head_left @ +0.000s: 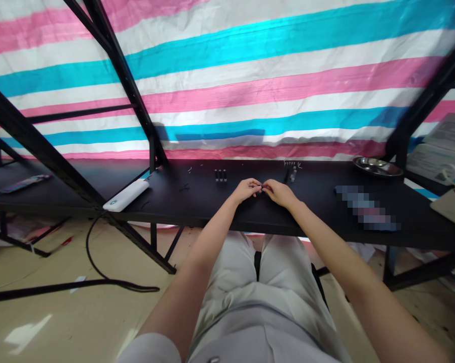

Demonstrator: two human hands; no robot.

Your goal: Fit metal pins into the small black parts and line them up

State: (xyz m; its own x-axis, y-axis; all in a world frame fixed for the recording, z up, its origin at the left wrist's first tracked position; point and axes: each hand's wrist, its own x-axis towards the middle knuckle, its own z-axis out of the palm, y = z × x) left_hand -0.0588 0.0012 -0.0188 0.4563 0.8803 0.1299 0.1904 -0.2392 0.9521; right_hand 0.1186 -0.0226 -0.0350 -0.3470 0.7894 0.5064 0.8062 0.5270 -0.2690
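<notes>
My left hand (245, 190) and my right hand (279, 193) rest on the black table (197, 201), fingertips meeting in a pinch around a tiny dark part (262, 188) too small to name. Both hands have their fingers curled together. Behind the left hand stand three small dark upright pieces (220, 175). Behind the right hand lies another cluster of small dark and pale parts (292, 170). A small dark bit (184, 188) lies further left.
A white power strip (126, 195) with a black cable lies at the table's left. A metal dish (377, 166) sits at the back right. Black frame bars (117, 65) slant across the left. A striped tarp (250, 75) hangs behind.
</notes>
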